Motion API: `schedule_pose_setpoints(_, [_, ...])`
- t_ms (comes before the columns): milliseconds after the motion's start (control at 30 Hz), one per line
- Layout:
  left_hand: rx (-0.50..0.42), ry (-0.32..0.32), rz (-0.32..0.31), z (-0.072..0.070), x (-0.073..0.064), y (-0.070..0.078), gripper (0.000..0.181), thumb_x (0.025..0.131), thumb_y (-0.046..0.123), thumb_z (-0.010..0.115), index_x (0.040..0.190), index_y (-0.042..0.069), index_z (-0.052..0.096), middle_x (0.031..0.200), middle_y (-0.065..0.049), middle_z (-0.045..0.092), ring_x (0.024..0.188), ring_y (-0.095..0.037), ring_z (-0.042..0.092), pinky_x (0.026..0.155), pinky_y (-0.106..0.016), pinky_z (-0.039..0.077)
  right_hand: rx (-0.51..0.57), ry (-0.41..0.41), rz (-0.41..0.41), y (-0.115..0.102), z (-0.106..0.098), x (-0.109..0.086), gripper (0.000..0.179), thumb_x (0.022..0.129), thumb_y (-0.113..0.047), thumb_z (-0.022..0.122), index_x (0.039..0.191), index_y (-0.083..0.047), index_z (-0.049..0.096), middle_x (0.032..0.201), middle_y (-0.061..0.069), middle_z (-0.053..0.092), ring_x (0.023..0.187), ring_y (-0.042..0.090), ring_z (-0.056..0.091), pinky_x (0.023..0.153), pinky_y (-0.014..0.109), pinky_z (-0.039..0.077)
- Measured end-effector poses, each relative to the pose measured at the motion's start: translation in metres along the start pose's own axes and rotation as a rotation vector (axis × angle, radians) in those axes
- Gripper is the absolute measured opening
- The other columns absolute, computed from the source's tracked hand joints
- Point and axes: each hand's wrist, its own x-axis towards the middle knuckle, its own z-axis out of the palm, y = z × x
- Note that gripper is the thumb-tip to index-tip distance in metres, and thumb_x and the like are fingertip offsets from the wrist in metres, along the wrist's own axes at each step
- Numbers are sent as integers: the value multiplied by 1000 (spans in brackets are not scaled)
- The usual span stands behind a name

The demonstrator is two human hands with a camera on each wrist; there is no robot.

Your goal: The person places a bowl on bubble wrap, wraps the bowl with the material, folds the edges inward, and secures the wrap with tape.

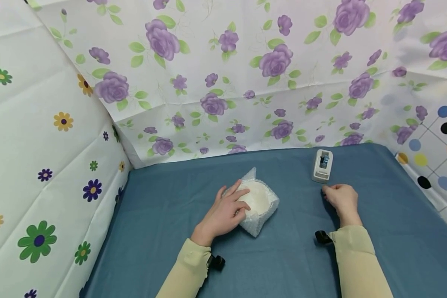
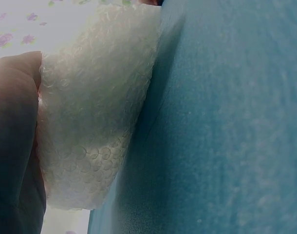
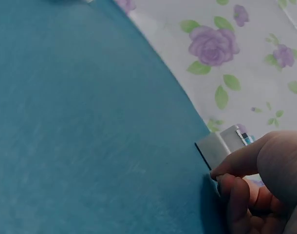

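A round, pale thing in bubble wrap [image 1: 260, 198] sits on the blue cloth, its whitish disc-like top showing through the wrap. My left hand [image 1: 223, 211] rests on its top left side with fingers spread and slightly bent. In the left wrist view the bubbled side of the wrap [image 2: 97, 107] stands between the hand and the cloth. My right hand [image 1: 342, 200] is at the near end of a small white tape dispenser [image 1: 323, 165], thumb and index finger pinched together. A thin pale sliver at the fingertips in the right wrist view looks like the tape's end.
The blue cloth [image 1: 164, 231] covers the table. A purple-flowered sheet [image 1: 216, 82] hangs along its back edge. To the left hangs a sheet with coloured flowers [image 1: 30, 174], to the right one with coloured dots [image 1: 436, 149]. Black wrist straps show at both sleeves.
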Motion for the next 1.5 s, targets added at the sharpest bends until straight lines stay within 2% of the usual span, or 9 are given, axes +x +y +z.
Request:
schedule_pose_setpoints(133, [-6,0,3,0,-1,1,40,111,20,44,106,25,83,163,0,51,165,-20,12,125,-68,17,-20,20,-23,6,2,-1,35,99,-28,64,74,-6,74,73,8,70,71,28,60,59,36,44])
schedule_pose_setpoints(267, [-16,3,5,1,-1,1,40,111,19,44,106,25,83,163,-2,51,165,-21,12,125,-68,16,112,-24,-34,15,2,-3,35,102,-33,65,81,-7,71,76,4,67,71,24,58,60,35,45])
schedule_pose_setpoints(433, [-18,3,-2,1,-1,0,40,111,20,44,106,25,83,163,-1,51,165,-20,12,126,-67,15,251,-113,-146,26,-2,-6,38,107,-35,64,90,-3,73,107,4,73,84,18,58,66,29,49])
schedule_pose_setpoints(567, [-12,5,2,2,0,0,40,111,20,43,107,25,83,163,0,51,165,-21,13,126,-66,15,283,-147,-219,29,-5,-8,45,108,-35,64,85,3,65,124,9,70,98,14,57,73,26,45])
schedule_pose_setpoints(833, [2,0,6,1,-2,0,40,111,21,43,107,26,83,163,0,51,165,-22,14,126,-67,16,306,-245,-310,19,-13,-17,55,107,-45,66,94,8,68,116,-17,67,102,10,57,78,26,47])
schedule_pose_setpoints(1100, [9,-10,-8,1,0,-1,40,112,21,43,110,27,83,164,0,50,165,-18,10,128,-63,13,324,-415,-377,-26,-15,-39,43,111,-36,62,109,6,72,133,10,71,108,17,64,79,34,51])
schedule_pose_setpoints(1200, [10,-8,-5,2,-1,-1,40,113,21,42,111,27,82,164,0,49,165,-19,11,128,-63,13,333,-463,-414,-42,-12,-48,41,111,-33,62,106,7,70,132,11,72,111,14,65,81,38,51])
schedule_pose_setpoints(1333, [21,-12,2,2,-1,-1,41,113,22,42,113,27,82,165,0,49,165,-21,12,128,-64,15,353,-491,-428,-66,-1,-59,39,109,-29,67,85,3,63,120,14,75,114,21,67,79,42,51])
schedule_pose_setpoints(1500, [35,-11,0,0,-1,-1,41,113,23,41,114,27,82,165,1,48,165,-21,12,128,-63,15,316,-448,-384,-98,21,-75,36,98,-26,78,72,-7,62,73,8,64,72,24,58,65,37,45])
